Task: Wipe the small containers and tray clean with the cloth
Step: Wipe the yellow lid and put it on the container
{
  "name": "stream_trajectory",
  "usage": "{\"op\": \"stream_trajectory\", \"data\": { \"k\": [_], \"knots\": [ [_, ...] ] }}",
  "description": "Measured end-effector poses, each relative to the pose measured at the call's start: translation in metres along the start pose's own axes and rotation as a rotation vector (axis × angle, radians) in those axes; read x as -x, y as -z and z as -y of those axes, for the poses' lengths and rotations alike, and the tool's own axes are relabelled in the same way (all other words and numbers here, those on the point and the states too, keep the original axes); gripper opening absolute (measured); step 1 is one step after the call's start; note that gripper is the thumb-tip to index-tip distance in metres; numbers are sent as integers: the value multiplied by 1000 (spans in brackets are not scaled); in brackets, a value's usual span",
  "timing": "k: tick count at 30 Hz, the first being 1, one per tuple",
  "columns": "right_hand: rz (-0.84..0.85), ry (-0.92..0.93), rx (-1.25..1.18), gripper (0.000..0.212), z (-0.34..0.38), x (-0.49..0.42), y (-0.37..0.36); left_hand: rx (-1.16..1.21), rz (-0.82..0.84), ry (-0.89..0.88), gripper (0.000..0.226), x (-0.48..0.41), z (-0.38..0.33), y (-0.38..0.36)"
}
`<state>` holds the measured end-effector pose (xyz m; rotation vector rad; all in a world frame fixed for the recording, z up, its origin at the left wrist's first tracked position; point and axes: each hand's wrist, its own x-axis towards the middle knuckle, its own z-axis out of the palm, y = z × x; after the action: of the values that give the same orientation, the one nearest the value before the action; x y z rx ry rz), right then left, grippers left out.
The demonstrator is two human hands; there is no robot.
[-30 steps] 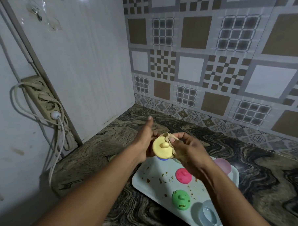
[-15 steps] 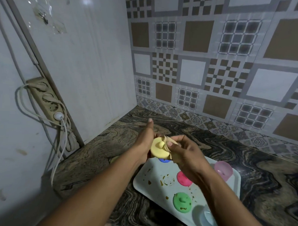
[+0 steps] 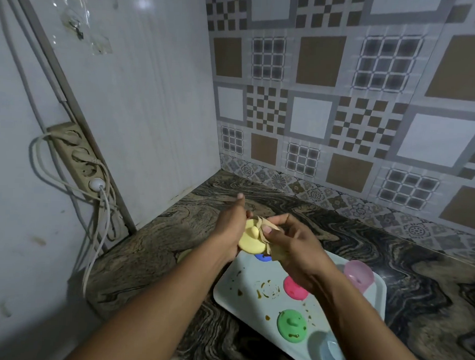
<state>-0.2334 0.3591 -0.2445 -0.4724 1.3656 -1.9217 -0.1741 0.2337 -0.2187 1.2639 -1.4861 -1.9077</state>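
Note:
My left hand (image 3: 230, 228) holds a yellow lid (image 3: 251, 239) with a small knob, above the far left corner of the tray. My right hand (image 3: 290, 243) presses a beige cloth (image 3: 269, 226) against the lid's right side. The pale tray (image 3: 237, 291) below carries brown stains. On it lie a pink lid (image 3: 294, 289), a green lid (image 3: 291, 325), a blue lid (image 3: 263, 257) mostly hidden under the yellow one, a pink cup (image 3: 358, 275) and a pale blue cup (image 3: 331, 352).
The tray rests on a dark marbled counter (image 3: 173, 247) in a corner of two walls. A power strip (image 3: 79, 156) with white cables hangs on the left wall. Patterned tiles cover the back wall (image 3: 343, 102).
Both hands with the yellow lid and cloth have lifted slightly and the view has tilted. My right fingers have shifted the cloth over the lid.

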Motion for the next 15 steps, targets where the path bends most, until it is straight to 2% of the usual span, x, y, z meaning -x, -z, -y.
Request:
{"op": "stream_trajectory", "data": {
  "k": [1,3,5,6,7,9,11,12,13,15],
  "knots": [
    [-36,64,12,21,-2,2,-8,-4,-126,-101,55,3,-1,-5],
    [-207,198,38,16,-15,11,-28,143,-359,-230,54,11,-1,-13],
    [-341,245,28,14,-29,21,-41,236,-477,-224,57,11,4,-18],
    [-355,235,31,13,-31,23,-40,228,-475,-167,60,8,11,-18],
    [-327,205,44,12,-29,21,-36,214,-404,-95,63,4,16,-15],
    [-194,119,108,12,-14,12,-18,189,-126,97,64,0,16,-2],
    [-51,42,113,11,3,3,-3,111,118,164,62,-1,6,9],
    [4,21,87,9,8,2,-1,41,146,114,61,1,0,9],
    [17,30,62,8,10,2,-4,-8,96,26,59,3,-5,6],
    [-88,133,64,8,2,7,-20,44,-150,-170,54,9,-8,-4]
  ]
}}
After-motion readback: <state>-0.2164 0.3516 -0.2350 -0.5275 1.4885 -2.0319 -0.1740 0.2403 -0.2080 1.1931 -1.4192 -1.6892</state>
